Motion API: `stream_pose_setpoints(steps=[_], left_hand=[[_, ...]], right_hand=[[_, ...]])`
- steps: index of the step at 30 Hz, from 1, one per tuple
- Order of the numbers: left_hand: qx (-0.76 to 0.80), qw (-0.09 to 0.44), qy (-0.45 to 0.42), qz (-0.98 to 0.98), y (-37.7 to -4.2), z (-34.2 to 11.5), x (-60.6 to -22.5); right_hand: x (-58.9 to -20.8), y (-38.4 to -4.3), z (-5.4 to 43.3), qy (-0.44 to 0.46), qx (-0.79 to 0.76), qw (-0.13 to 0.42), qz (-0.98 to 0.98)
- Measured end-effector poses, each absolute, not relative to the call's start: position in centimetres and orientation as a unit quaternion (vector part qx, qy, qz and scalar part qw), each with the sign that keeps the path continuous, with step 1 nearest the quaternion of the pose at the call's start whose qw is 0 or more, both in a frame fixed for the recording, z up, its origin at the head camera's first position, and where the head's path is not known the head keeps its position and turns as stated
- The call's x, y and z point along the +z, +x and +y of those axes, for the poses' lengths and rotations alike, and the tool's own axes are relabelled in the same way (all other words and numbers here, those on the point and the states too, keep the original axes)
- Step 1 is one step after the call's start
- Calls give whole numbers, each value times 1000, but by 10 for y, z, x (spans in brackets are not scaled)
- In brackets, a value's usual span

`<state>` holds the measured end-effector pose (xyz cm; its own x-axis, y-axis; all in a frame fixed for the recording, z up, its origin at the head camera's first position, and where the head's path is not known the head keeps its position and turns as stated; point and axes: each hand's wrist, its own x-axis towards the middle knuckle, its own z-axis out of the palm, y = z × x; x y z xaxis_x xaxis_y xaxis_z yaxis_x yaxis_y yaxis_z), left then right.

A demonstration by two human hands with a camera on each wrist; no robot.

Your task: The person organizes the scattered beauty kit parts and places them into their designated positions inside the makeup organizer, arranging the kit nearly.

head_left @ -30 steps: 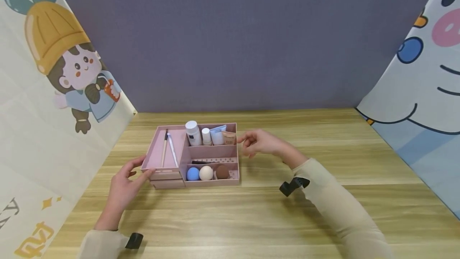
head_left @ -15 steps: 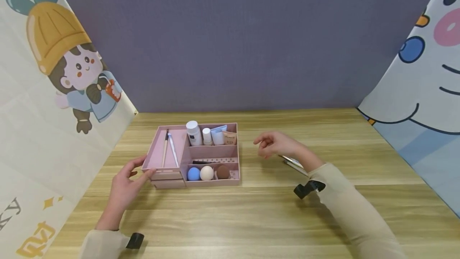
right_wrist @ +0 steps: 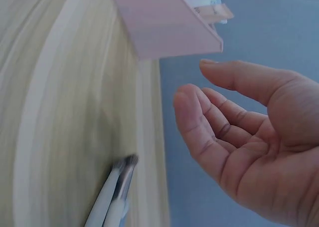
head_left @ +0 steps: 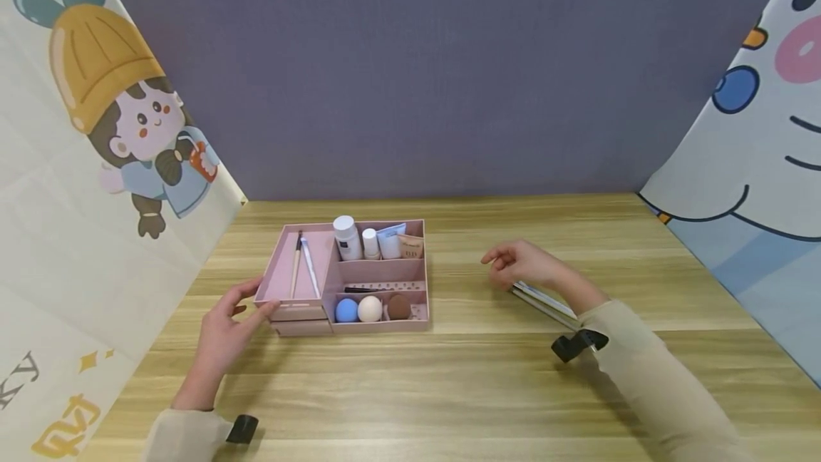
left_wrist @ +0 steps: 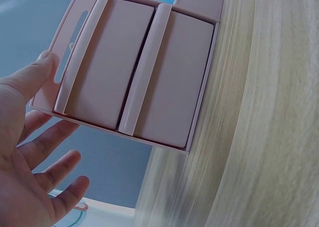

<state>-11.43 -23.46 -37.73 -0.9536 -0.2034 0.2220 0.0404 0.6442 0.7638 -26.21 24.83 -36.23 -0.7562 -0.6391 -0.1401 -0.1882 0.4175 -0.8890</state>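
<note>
A pink makeup organizer point(head_left: 380, 328) stands left of centre on the table. My left hand point(head_left: 221, 334) holds its front left corner, the thumb on the front panel above two drawers point(left_wrist: 112, 62) and the index finger at the side; the other fingers spread loosely. Two makeup brushes, one tan point(head_left: 296, 266) and one white point(head_left: 311, 268), lie in its top left tray. My right hand point(head_left: 529, 266) hovers right of the organizer with bent fingers and nothing in them. Makeup brushes point(right_wrist: 115, 199) lie on the table below it, partly hidden by the hand in the head view.
The organizer's back compartment has a white bottle point(head_left: 347, 239), a smaller white-capped bottle point(head_left: 370, 244) and two tubes. A dark slim item point(head_left: 365, 289) lies in its middle compartment. Blue, cream and brown sponges point(head_left: 399, 307) fill the front one. A grey panel point(head_left: 442, 77) stands behind the table.
My right hand has moved right, away from the organizer's right side to above the loose brushes, which have come into view. My left hand has stayed at the organizer's corner.
</note>
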Motion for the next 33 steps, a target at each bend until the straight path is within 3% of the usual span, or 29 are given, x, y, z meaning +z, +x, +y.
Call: stream_pose_setpoints(steps=[33], left_hand=[[-425,153,38,-891,-115,-234,-376]], right_hand=[[-381,-245,306,-222,-417,226,852]])
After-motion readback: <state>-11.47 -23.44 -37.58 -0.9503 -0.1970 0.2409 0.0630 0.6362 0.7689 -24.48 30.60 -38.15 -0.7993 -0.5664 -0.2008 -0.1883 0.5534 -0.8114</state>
